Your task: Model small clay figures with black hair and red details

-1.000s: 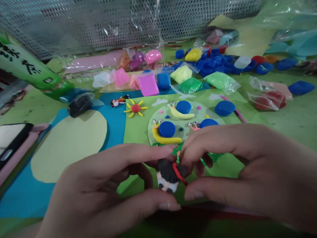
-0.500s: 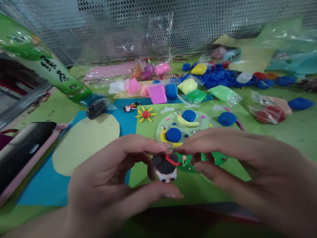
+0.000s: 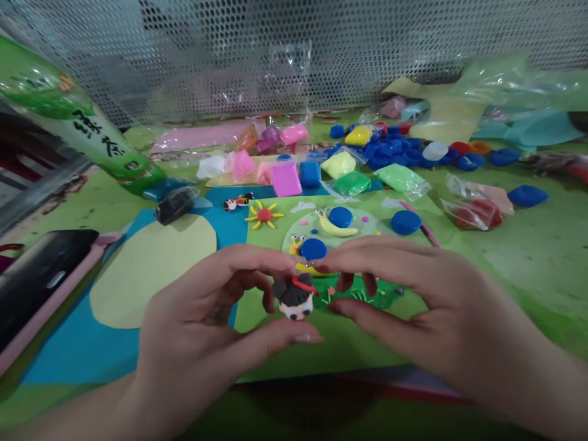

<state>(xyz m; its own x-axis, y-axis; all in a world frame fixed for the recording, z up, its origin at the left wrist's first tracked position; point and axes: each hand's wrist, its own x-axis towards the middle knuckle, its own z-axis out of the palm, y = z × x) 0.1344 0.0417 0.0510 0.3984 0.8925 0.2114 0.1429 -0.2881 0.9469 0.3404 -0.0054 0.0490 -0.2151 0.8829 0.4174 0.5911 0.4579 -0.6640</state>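
Note:
My left hand [image 3: 193,324] is closed around a small clay doll head [image 3: 294,300], thumb below it and fingers above and behind. The head has black hair with two round buns, a pale face with dark eyes, and a red clay strip [image 3: 303,283] across the top. My right hand [image 3: 427,300] is beside it, its thumb and index finger apart; the index fingertip is close to the left fingertips above the head. Whether that fingertip touches the strip, I cannot tell. Behind the hands lies a green sheet [image 3: 271,349] with clay snails with blue caps [image 3: 313,248] for shells and a clay sun [image 3: 264,215].
A green tea bottle [image 3: 101,135] leans at the left, above a dark phone-like object [image 3: 46,275]. A cream paper shape [image 3: 156,269] lies on blue paper. Bagged clay [image 3: 351,183], blue bottle caps [image 3: 395,147] and a small clay figure [image 3: 237,201] lie farther back, before a perforated metal panel [image 3: 206,55].
The doll head has shifted slightly left and up in view with my left hand. My right thumb has also shifted left. The head stays in my left hand.

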